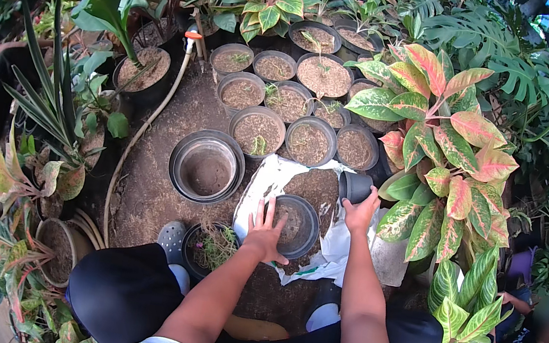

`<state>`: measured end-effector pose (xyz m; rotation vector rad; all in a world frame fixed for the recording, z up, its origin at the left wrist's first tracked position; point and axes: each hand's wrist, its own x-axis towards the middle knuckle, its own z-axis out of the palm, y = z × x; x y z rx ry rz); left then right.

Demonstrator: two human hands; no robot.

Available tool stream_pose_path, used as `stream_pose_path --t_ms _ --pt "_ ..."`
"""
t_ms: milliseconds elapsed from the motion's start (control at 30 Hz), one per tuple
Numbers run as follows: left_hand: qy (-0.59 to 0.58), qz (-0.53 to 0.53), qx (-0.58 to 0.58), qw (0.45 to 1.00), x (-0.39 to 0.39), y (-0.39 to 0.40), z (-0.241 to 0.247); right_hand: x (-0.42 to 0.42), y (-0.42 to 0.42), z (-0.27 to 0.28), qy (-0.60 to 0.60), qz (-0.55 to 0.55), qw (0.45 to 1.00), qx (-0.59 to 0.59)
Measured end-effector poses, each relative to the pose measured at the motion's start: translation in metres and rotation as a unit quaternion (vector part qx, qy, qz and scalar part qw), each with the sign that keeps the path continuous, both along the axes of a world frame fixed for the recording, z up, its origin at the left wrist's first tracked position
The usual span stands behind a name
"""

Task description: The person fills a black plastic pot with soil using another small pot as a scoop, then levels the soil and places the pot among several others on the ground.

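My left hand (265,232) lies with fingers spread over the left rim and inside of a round black plastic pot (302,230), which holds a little soil at its bottom. That pot stands on a white plastic sack (265,178) with loose brown soil mix (311,185) on it. In my right hand (361,209) is a small black plastic pot (355,186), tilted on its side at the sack's upper right edge. The inside of the small pot is hidden. A black pot with a leafy plant (211,247) stands by my left foot.
Stacked empty pots (206,167) stand left of the sack. Several soil-filled pots with small cuttings (259,131) fill the ground ahead. A hose (144,124) curves along the left. A pink-and-green aglaonema (438,122) overhangs the right. Another person (540,332) sits at the far right.
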<state>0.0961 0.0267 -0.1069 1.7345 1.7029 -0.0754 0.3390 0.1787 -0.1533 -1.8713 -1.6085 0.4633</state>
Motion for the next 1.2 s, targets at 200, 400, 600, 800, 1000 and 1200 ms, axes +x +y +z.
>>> stream_pose_path --t_ms 200,400,600,800,1000,1200 --pt "0.010 0.015 0.005 1.000 0.005 -0.002 0.004 -0.028 0.027 -0.040 0.017 -0.107 0.988 -0.114" --pt "-0.002 0.012 -0.011 1.000 -0.001 0.000 0.003 -0.049 0.033 -0.029 -0.010 -0.046 0.994 -0.099" --pt "0.006 0.007 -0.021 1.000 0.001 0.002 0.002 -0.044 -0.024 -0.020 -0.017 0.023 0.994 -0.110" --pt "0.025 0.009 -0.013 1.000 0.003 0.000 0.002 -0.022 -0.087 -0.019 -0.008 0.016 0.994 -0.107" --pt "0.038 0.037 -0.010 0.999 0.009 -0.007 0.017 -0.013 -0.134 0.013 -0.005 0.058 0.996 -0.067" --pt "0.039 0.072 0.011 0.997 0.007 -0.012 0.016 -0.013 -0.158 0.040 -0.042 0.052 0.997 0.043"
